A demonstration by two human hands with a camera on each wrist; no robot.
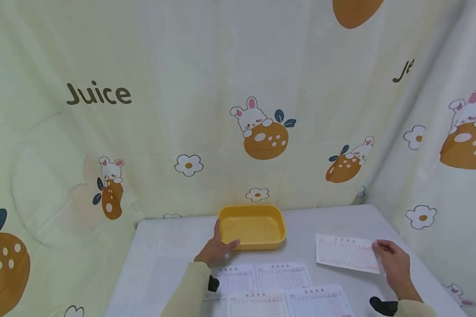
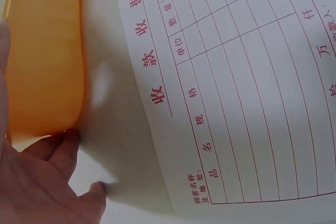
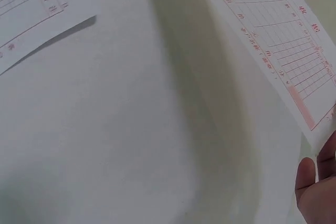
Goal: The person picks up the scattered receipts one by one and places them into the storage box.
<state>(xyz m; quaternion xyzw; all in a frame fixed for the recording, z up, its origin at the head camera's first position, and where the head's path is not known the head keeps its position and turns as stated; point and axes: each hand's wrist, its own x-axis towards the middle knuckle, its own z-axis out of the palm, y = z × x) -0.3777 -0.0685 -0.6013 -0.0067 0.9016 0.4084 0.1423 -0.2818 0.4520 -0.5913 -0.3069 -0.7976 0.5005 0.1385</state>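
A shallow yellow plastic basin stands near the back of the table. My left hand grips its near left corner, the thumb along the front wall and fingers at the left side. In the left wrist view the orange-looking wall of the basin rises beside that hand. Over on the right, my right hand pinches a printed receipt form by its right end. The right wrist view shows fingertips at the form's corner. Several similar receipt forms lie in two rows before me.
A white cloth covers the table. Behind and at both sides hangs a pale curtain printed with rabbits, oranges and flowers. It meets the table's back edge just behind the basin.
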